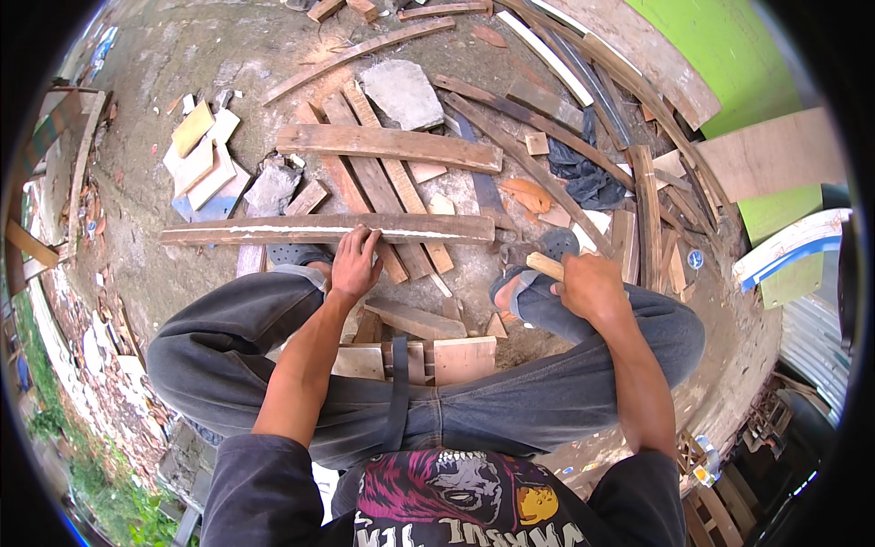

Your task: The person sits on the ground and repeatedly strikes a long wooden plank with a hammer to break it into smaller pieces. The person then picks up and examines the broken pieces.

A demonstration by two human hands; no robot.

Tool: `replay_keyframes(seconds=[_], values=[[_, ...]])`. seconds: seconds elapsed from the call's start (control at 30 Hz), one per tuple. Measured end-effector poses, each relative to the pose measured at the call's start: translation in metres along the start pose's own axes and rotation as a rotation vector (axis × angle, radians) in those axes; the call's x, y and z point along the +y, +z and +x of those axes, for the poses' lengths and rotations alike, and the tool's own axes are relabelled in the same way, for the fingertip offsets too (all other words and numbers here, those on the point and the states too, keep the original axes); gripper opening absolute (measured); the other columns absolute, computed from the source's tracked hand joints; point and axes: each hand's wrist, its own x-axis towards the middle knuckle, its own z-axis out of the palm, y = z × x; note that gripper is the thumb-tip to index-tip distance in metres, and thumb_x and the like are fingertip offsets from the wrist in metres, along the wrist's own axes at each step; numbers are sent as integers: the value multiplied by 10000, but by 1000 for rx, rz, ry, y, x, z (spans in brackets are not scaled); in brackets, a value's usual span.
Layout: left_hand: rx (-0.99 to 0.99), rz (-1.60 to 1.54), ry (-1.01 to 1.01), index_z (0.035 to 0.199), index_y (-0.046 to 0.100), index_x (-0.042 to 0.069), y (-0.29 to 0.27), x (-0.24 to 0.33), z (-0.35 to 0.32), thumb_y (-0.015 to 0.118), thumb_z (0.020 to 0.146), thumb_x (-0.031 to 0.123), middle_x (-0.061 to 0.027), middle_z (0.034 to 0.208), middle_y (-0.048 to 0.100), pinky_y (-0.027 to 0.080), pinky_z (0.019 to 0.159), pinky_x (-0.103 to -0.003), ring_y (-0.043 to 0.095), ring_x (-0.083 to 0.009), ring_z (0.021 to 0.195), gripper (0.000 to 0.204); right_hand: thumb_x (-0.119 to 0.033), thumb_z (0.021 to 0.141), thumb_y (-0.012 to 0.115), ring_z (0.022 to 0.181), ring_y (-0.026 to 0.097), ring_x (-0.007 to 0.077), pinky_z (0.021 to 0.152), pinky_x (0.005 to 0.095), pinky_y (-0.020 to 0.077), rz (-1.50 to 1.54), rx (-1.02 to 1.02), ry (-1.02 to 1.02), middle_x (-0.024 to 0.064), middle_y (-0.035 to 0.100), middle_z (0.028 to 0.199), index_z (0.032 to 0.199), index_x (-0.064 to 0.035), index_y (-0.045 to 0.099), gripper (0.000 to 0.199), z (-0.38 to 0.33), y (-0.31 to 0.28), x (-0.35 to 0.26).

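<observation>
A long brown wooden beam (301, 226) with a white streak along its side lies crosswise before me, over several slanting boards (372, 187). My left hand (355, 260) presses on its near edge right of the middle, fingers curled over the wood. To the right of the beam, my right hand (588, 284) is closed round the pale wooden handle (545, 265) of what looks like a hammer. Its dark head (516, 251) is near the beam's right end, but its shape is hard to make out. Beyond lies a second thick beam (392, 146), parallel to the first.
Grey stone blocks (401, 94) sit among the boards. Left of them is a pile of pale tile-like pieces (205, 164). Planks and a dark plastic bag (588, 173) crowd the right side. Short wood pieces (415, 321) lie between my legs, near my sandalled feet.
</observation>
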Motion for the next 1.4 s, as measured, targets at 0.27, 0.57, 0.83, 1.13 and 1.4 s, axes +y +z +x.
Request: replay_keyframes(seconds=[0.27,0.57,0.83,1.13,1.4], values=[[-141,-134,-142,1255,545,80,2,-13,16,718,804,199,-141,1233,538,395,1067,-456,501,-338,1239,498,-346,809,753,853,715,334,761,421,549,-3,-1,6,174,726,856,906,-29,711,335,0,0,-2],[8,144,-251,1280,517,76,-28,-38,7,785,755,436,-110,1336,500,286,1156,-457,434,-315,1305,690,-342,814,751,867,712,344,772,427,543,-17,-62,14,183,727,872,915,-18,713,342,-1,-7,-10],[-150,107,-337,1388,478,112,-28,-67,9,798,709,515,-127,1442,451,243,1172,-479,376,-313,1375,851,-355,803,754,874,712,341,768,431,545,-59,-85,-15,184,726,889,925,-15,707,364,3,-8,-17],[-366,223,-223,1256,545,118,-40,-88,36,838,633,548,-118,1196,569,334,1074,-446,504,-296,1217,811,-299,813,727,893,694,370,793,464,536,-64,-66,-32,211,710,903,962,2,657,343,19,7,-16],[-71,268,-265,1167,567,107,-47,-75,39,832,658,422,-75,1102,554,382,952,-424,527,-254,1111,655,-183,795,625,918,674,423,850,501,520,112,50,116,277,689,930,979,54,651,301,20,-7,-23]])
